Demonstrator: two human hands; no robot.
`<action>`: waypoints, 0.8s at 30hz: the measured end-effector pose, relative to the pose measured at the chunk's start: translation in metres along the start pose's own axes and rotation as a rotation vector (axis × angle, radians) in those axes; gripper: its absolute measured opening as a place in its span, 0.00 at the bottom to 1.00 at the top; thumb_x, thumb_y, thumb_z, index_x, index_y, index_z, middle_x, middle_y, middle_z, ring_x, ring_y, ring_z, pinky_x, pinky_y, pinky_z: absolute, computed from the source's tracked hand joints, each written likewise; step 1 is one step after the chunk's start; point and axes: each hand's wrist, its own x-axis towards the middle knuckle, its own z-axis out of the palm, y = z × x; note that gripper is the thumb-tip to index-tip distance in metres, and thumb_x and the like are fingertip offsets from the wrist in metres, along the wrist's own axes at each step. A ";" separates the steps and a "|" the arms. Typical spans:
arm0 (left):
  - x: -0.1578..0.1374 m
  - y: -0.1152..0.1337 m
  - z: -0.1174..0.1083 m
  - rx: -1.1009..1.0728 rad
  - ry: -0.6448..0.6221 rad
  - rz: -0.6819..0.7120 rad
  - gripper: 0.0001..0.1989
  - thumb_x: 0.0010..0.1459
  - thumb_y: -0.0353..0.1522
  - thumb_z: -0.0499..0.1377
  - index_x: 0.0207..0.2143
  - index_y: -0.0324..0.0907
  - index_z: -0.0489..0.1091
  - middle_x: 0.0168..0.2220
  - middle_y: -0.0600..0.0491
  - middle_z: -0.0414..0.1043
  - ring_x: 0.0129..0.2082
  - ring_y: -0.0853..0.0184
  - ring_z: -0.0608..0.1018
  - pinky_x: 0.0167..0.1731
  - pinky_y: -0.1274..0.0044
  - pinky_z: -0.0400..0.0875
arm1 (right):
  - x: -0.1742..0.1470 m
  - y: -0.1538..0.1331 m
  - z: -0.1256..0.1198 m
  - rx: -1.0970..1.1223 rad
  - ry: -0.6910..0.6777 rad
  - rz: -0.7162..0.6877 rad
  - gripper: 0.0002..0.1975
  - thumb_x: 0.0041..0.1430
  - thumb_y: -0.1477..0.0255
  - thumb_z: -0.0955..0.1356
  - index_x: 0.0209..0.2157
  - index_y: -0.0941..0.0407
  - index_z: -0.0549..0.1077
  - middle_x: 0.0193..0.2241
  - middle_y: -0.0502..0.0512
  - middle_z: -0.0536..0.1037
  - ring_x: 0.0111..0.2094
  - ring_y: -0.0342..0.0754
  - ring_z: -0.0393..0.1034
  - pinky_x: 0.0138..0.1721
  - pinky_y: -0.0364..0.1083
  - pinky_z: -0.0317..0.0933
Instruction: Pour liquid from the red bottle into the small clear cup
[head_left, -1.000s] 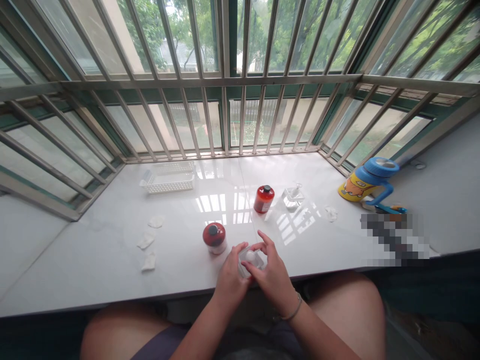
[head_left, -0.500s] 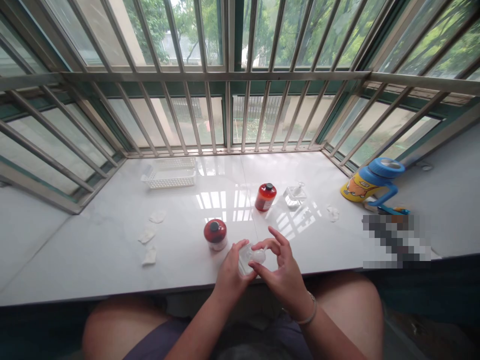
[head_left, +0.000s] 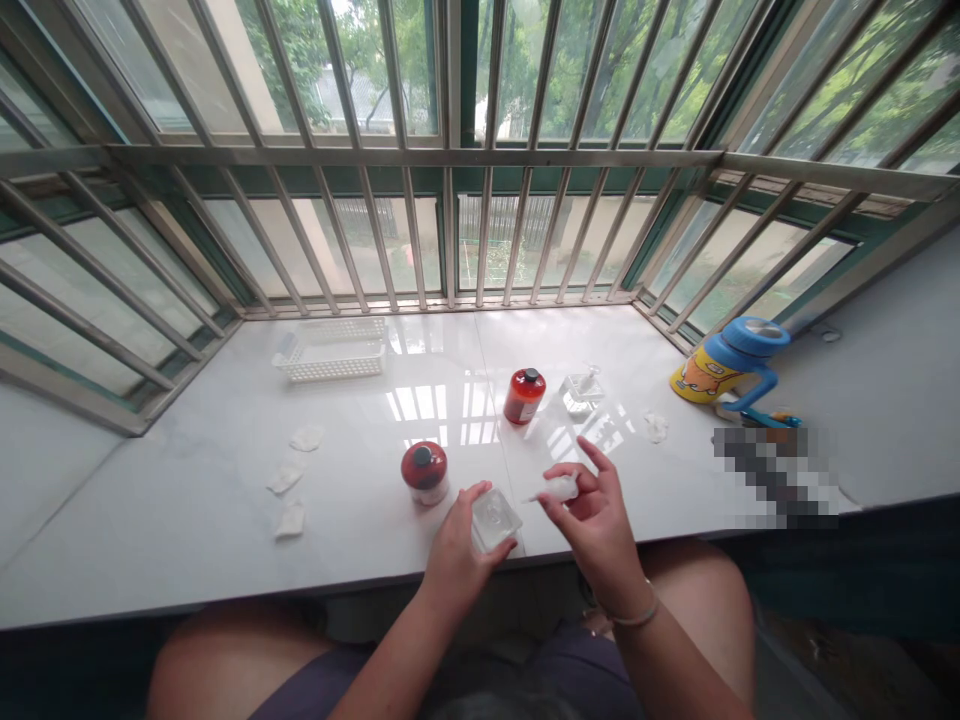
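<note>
sill (head_left: 225, 500): white, glossy, work sits at its near edge
left hand (head_left: 459, 548): clasps clear jar (head_left: 495, 518) by its side, jar rests near sill edge; keep it upright and steady
right hand (head_left: 596, 510): fingers pinch small white cap (head_left: 559, 488), lifted just right of jar, apart from it; keep cap level

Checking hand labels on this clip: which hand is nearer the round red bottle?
Left. The left hand sits just right of the round red bottle; the right hand is farther right.
</note>
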 end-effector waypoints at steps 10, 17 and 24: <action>0.000 -0.001 0.000 -0.016 -0.010 0.001 0.38 0.53 0.31 0.73 0.64 0.49 0.64 0.64 0.48 0.75 0.66 0.53 0.76 0.70 0.56 0.67 | 0.083 0.067 -0.154 -0.792 0.521 -0.062 0.37 0.58 0.56 0.73 0.66 0.53 0.66 0.49 0.60 0.81 0.38 0.52 0.71 0.47 0.55 0.69; 0.000 -0.003 0.001 0.043 -0.005 0.031 0.38 0.53 0.31 0.74 0.64 0.49 0.65 0.64 0.48 0.75 0.68 0.50 0.75 0.70 0.54 0.66 | 0.130 0.102 -0.217 -0.986 0.494 0.008 0.29 0.53 0.61 0.70 0.55 0.58 0.74 0.46 0.64 0.80 0.45 0.58 0.72 0.51 0.56 0.65; 0.015 -0.003 0.010 0.107 -0.047 0.084 0.44 0.56 0.32 0.73 0.71 0.50 0.57 0.68 0.46 0.71 0.72 0.49 0.69 0.75 0.51 0.56 | 0.143 0.121 -0.219 -1.025 0.418 0.081 0.23 0.52 0.58 0.70 0.45 0.58 0.76 0.38 0.64 0.80 0.42 0.61 0.72 0.50 0.58 0.65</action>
